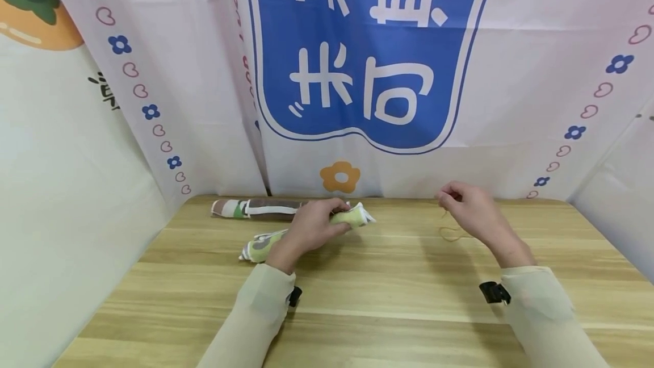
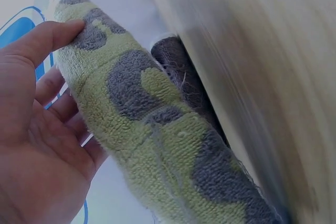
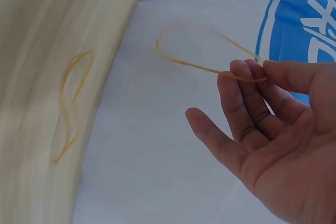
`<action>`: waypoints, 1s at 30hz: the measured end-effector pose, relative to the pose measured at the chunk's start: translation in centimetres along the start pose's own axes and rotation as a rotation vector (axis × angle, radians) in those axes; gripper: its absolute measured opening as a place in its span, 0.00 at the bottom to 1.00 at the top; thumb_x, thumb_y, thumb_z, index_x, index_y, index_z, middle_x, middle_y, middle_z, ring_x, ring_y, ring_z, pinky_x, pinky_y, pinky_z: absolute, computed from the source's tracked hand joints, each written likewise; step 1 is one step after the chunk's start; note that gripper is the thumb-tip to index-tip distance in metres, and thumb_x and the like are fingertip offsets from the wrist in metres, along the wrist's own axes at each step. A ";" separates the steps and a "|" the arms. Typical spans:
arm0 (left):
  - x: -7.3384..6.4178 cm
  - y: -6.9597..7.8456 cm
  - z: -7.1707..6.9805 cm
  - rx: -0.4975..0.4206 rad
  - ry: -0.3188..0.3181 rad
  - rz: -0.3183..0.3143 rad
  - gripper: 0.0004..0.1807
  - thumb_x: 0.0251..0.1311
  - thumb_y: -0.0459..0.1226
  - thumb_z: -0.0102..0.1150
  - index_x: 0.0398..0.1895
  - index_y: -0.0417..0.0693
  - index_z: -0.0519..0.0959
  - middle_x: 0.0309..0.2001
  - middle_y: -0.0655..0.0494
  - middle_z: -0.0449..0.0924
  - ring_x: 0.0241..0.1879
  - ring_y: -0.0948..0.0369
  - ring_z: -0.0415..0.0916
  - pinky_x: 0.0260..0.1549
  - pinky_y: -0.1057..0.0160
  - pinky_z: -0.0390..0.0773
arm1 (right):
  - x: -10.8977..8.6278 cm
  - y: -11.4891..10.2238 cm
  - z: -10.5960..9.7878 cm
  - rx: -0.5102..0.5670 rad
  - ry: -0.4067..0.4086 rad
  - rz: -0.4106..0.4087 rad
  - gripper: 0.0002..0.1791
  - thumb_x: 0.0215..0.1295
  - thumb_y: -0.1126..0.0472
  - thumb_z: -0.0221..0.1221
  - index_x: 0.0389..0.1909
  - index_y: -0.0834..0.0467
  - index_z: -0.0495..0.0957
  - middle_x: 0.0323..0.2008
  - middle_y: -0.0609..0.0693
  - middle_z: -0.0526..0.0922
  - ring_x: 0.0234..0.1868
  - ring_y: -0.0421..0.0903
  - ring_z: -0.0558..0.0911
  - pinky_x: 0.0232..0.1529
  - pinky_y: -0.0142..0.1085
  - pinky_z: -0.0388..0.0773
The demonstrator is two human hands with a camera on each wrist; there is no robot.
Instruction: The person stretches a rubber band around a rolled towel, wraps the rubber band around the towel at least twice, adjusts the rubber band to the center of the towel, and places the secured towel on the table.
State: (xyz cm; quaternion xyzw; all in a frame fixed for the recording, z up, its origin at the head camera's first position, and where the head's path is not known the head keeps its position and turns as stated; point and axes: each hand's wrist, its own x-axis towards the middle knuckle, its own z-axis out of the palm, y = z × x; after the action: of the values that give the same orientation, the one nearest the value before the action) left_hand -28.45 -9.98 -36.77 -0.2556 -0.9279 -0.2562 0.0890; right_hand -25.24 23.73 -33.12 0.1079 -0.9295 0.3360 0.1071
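head view: green patterned roll (image 2: 134, 106), long axis 8 to 2 o'clock, pinched by left grip (image 1: 313, 226) toward its 2 o'clock end; loose yellow band (image 3: 62, 95) on table (image 1: 383, 300), at right grip's (image 1: 470, 209) 7 o'clock; right grip at 3 o'clock from the roll's held end, well apart, pinching second yellow band (image 3: 199, 68); brown roll (image 1: 273, 209) farthest, at left grip's 10 o'clock, by table's far edge; can't tell if rolls touch

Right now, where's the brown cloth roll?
In the head view, the brown cloth roll lies left of centre at the back of the table, behind the green roll.
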 end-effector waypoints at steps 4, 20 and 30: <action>0.0 0.3 0.1 -0.010 -0.003 0.001 0.17 0.62 0.43 0.77 0.54 0.56 0.87 0.47 0.60 0.89 0.44 0.59 0.85 0.46 0.51 0.82 | 0.5 -1.0 0.6 0.003 0.001 -0.016 0.13 0.82 0.57 0.56 0.48 0.62 0.85 0.40 0.55 0.86 0.40 0.53 0.79 0.42 0.47 0.77; 0.4 1.0 0.0 -0.016 -0.034 -0.034 0.18 0.63 0.43 0.77 0.54 0.54 0.86 0.48 0.58 0.88 0.46 0.58 0.84 0.48 0.52 0.82 | 1.1 -2.1 1.5 0.004 0.035 -0.060 0.10 0.78 0.64 0.60 0.48 0.66 0.86 0.43 0.59 0.89 0.44 0.57 0.84 0.47 0.51 0.80; 0.6 1.2 -0.2 -0.032 -0.053 -0.004 0.15 0.60 0.44 0.79 0.50 0.57 0.88 0.43 0.63 0.89 0.41 0.64 0.83 0.45 0.56 0.81 | 1.0 -2.9 1.8 -0.018 0.061 -0.070 0.08 0.75 0.63 0.63 0.43 0.64 0.88 0.37 0.55 0.89 0.38 0.53 0.83 0.42 0.48 0.79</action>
State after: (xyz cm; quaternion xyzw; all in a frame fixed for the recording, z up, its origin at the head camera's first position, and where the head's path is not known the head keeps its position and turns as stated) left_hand -28.34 -8.93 -35.86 -0.2617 -0.9264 -0.2642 0.0595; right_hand -25.67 20.20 -32.47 0.1289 -0.9245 0.3268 0.1479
